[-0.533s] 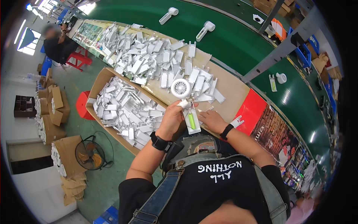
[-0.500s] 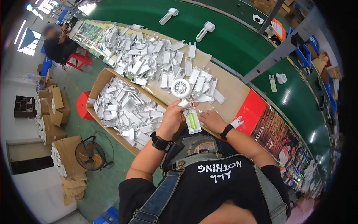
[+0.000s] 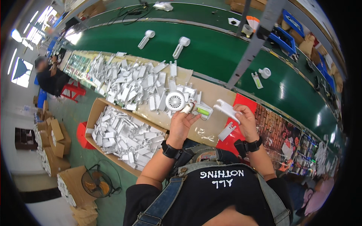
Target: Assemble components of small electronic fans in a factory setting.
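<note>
In my left hand (image 3: 180,128) is a small white handheld fan, its round grille (image 3: 175,100) pointing up and its handle stretching to the right. The handle is uncovered, showing a green battery (image 3: 203,112) and thin wires. My right hand (image 3: 247,122), closed on one end of a white plastic handle cover (image 3: 226,109), holds it above the table, apart from the fan. Another white cover (image 3: 226,132) lies on the red part of the table, left of my right wrist.
Many white plastic covers (image 3: 128,81) are heaped on the table, and more fill a cardboard box (image 3: 92,116) at left. Beyond, several fans lie on a green conveyor belt (image 3: 215,49), near a metal post (image 3: 250,52). A floor fan (image 3: 96,183) stands at lower left; a person (image 3: 51,75) sits farther off.
My right hand has risen from the tabletop and now holds a cover. The fan's handle has swung from pointing toward me to pointing right. The whole view has also shifted.
</note>
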Motion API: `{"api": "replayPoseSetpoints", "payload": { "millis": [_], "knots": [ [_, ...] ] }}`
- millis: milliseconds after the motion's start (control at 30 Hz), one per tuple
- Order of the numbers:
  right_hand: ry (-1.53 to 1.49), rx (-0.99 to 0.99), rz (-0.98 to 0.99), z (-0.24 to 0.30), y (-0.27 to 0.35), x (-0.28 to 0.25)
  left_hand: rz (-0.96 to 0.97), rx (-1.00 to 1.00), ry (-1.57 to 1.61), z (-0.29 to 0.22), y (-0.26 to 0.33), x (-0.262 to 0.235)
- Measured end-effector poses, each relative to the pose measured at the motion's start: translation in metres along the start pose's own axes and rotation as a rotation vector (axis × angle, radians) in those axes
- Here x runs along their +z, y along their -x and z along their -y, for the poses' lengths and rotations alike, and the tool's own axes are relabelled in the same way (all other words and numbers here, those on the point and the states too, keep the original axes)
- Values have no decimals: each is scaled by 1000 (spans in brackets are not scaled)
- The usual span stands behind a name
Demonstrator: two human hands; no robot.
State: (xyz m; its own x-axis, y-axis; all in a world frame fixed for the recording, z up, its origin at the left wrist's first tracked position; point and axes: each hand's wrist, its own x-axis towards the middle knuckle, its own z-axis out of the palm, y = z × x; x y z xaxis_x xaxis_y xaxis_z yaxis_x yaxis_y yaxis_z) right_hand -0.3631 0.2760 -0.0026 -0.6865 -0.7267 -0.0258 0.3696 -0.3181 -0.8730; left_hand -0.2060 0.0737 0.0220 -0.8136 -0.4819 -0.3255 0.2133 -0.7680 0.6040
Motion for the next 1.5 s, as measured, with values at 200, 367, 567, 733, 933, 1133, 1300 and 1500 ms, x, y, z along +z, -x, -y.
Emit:
{"api": "replayPoseSetpoints", "payload": {
  "millis": [200, 367, 567, 733, 933, 1133, 1300, 1500],
  "knots": [
    [165, -20, 69, 37, 24, 50, 95, 47, -100, 39, -7, 41],
    [121, -142, -40, 39, 35, 30, 161, 110, -2, 63, 6, 73],
    [124, -181, -169, 44, 40, 11, 200, 180, -69, 83, 13, 90],
    [164, -195, -135, 48, 40, 8, 173, 188, -89, 97, 11, 101],
    [493, -429, -227, 43, 38, 7, 46, 291, -170, 110, 4, 107],
    [109, 192, -115, 48, 36, -5, 44, 333, -214, 100, 4, 107],
    [208, -23, -261, 62, 27, 16, 95, 382, -183, 93, 3, 124],
    [622, -571, -245, 80, 26, 8, 225, 384, -88, 80, 6, 144]
  ]
}}
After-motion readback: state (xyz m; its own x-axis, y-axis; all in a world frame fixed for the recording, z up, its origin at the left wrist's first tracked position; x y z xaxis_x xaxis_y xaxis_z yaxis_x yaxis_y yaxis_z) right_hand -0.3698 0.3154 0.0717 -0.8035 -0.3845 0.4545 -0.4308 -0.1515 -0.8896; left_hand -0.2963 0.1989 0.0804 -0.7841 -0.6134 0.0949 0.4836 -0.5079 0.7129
